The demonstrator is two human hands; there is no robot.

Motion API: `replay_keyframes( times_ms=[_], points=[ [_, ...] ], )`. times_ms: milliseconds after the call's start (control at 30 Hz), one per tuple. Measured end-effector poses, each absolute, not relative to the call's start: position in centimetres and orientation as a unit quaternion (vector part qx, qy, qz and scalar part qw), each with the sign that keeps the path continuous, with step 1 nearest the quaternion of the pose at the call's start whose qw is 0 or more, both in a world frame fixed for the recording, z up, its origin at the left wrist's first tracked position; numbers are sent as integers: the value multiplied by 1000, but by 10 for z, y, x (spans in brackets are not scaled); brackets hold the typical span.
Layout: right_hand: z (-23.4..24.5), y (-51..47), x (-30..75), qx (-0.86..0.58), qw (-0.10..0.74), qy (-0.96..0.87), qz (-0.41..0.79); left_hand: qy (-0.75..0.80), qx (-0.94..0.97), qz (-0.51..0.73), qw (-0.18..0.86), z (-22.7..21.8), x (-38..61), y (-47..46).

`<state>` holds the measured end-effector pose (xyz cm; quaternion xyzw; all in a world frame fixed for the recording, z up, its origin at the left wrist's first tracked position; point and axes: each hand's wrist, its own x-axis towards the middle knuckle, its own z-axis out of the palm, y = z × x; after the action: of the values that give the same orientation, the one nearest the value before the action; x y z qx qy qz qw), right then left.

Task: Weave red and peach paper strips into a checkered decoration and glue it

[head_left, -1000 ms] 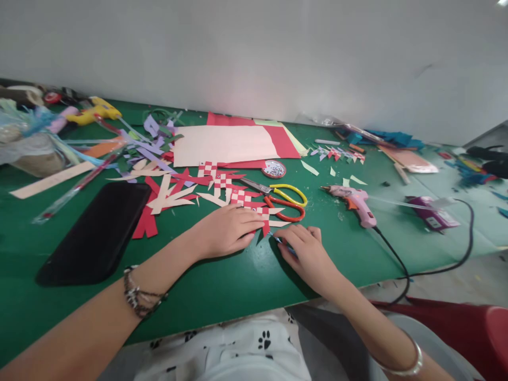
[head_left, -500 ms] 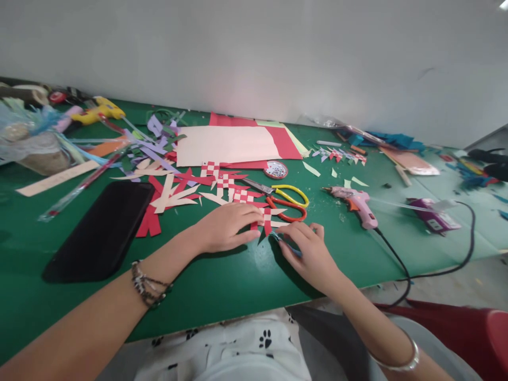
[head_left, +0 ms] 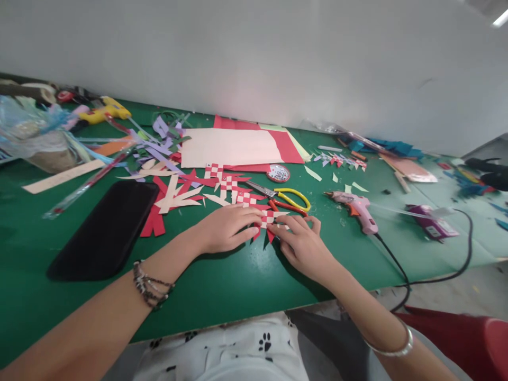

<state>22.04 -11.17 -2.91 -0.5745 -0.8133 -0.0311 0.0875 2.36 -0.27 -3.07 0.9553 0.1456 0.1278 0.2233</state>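
A small red-and-white checked woven paper fish lies on the green table between my hands, its pointed red ends showing at the bottom. My left hand has its thumb and fingertips closed on the fish's left side. From the right, my right hand grips the other side with bent fingers; its thumb is partly hidden. Just beyond them are more woven paper fish in a slanting row. Scissors with one yellow and one orange handle lie behind my right hand, the orange loop partly covered.
A black phone-like slab lies left of red and cream paper strips. Cream sheet and a round tin of small beads lie behind. To the right are a pink glue gun with cord and a purple box.
My right hand has shifted slightly left and up onto the paper fish. The blue item under its fingers is out of sight now. My left hand has hardly moved; the view has turned slightly.
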Motion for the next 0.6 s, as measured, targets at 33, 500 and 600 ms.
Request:
replay_keyframes(
  times_ms=[33,500,600],
  points=[
    [-29,-111,220,-571,81,-816,-40,145,955,127,225,-31,24,-2],
    [-29,-106,231,-569,63,-818,-64,133,969,125,167,-30,23,-4],
    [-29,-107,230,-550,37,-830,-82,129,973,117,150,-31,23,-3]
  ],
)
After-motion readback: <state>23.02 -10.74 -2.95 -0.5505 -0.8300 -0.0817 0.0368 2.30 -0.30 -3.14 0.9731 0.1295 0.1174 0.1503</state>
